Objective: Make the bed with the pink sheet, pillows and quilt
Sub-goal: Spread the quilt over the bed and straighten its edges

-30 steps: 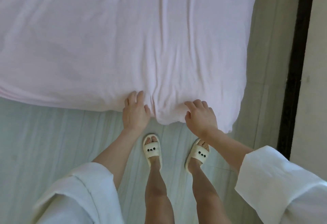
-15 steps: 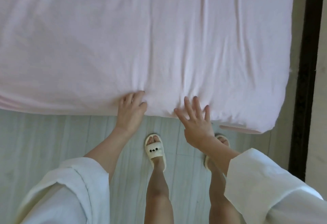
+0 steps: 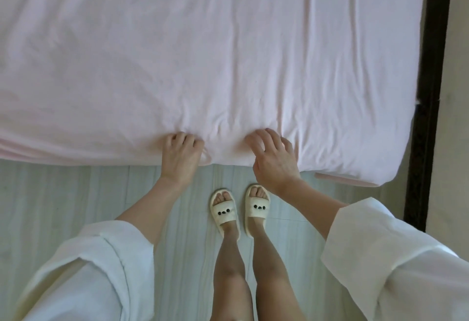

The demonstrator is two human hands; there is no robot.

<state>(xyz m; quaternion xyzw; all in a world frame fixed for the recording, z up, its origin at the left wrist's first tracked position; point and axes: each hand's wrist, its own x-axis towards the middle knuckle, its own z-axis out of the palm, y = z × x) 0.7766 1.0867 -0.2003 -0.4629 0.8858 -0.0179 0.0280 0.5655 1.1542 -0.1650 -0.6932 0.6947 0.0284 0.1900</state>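
Pink sheet (image 3: 203, 54) edge gripped by curled left hand (image 3: 180, 154) and right hand (image 3: 272, 158).

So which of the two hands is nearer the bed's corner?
The right hand, gripping the pink sheet closer to the corner; the left hand sits farther along.

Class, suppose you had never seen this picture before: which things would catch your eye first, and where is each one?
The pink sheet fills the whole upper half, spread over the bed and creased near its near edge. There both hands grip it side by side: the left hand at the centre, the right hand just beside it. Below them, cream slippers with dark dots stand on the pale floor.
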